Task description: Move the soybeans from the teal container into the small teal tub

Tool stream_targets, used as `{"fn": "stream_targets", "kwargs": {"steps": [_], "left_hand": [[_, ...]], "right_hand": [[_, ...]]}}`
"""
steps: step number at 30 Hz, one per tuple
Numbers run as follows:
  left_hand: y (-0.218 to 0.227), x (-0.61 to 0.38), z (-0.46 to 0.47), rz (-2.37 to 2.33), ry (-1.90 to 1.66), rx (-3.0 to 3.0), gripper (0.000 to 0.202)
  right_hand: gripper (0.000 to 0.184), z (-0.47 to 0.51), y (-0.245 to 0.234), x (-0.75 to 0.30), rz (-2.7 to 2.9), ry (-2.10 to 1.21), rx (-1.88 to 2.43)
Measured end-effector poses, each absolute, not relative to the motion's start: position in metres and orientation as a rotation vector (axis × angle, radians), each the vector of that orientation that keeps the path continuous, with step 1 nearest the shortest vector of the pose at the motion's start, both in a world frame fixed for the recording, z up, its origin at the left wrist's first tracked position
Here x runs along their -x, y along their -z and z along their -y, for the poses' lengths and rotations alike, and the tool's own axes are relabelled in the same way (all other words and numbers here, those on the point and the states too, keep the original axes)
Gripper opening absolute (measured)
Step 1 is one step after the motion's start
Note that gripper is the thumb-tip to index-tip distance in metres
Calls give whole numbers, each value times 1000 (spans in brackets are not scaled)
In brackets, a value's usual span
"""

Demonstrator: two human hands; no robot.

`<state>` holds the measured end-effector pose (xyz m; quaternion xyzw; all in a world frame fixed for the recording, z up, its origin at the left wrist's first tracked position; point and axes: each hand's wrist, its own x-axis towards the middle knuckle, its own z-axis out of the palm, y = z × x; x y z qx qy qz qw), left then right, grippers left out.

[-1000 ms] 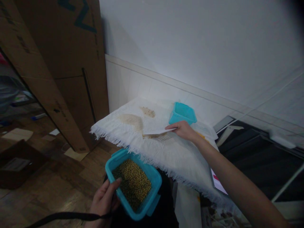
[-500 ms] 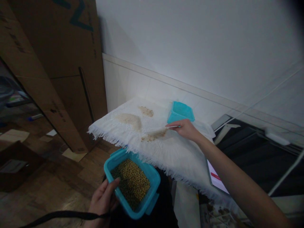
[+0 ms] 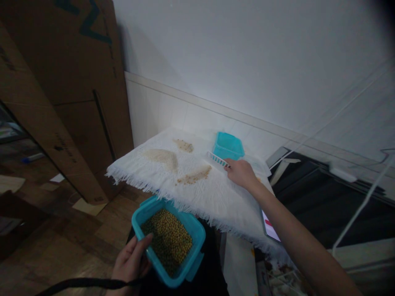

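Note:
My left hand (image 3: pixel 131 257) grips the near-left rim of a teal plastic container (image 3: pixel 195 226), thumb over the edge. Inside lie yellow beans (image 3: pixel 174 230), like soybeans, and smaller dark green ones (image 3: pixel 166 255). My right hand (image 3: pixel 242 172) is closed on one end of a white slotted plastic strip (image 3: pixel 217 159), held over the white fringed cloth (image 3: pixel 228 201). Left of that hand, a scattered patch of tan grains (image 3: pixel 194 176) lies on the cloth. Farther left are a wide pale grain pile (image 3: pixel 162 158) and a small patch (image 3: pixel 184 145). A second teal container (image 3: pixel 228 146) stands behind the strip.
A tall cardboard box (image 3: pixel 70 119) stands at the left. A white wall (image 3: pixel 216 53) rises behind the cloth-covered surface. A tablet or phone (image 3: pixel 270 226) lies by my right forearm. A black strap (image 3: pixel 83 283) hangs near my left wrist.
My right hand has turned the strip, so its slots now face me, and lifted it off the grain patch toward the rear container. The view has shifted slightly; my left hand keeps its hold.

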<state>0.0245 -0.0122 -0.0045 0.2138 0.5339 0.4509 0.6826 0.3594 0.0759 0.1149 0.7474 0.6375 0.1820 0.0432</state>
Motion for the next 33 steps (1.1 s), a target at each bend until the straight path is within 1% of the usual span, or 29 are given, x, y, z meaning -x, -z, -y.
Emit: {"fn": "stream_targets", "kwargs": {"steps": [6,16,23,28,30,33], "left_hand": [[-9,-26,18,-1120,-1001,-495,28],[5,-33,18,-1173,-1016,-532,31],[-5,-38,22,-1138,-1022,-540,29],[-5,-40,24,-1128,-1025,-529,29],[-7,-40,25,-1135,-1010,-526,28],[-15,-41,26,-1121,-1005,-518,24]], "right_hand": [[35,-52,-118,-335,-2059,-511,-2194],[32,-17,-123,-306,-2133,-421,-2219],[28,-4,-129,-287,-2148,-393,-2239],[26,1,-130,-273,-2150,-356,-2266],[27,2,-129,-269,-2167,-353,-2309],[30,3,-120,-266,-2186,-390,-2511]]}}
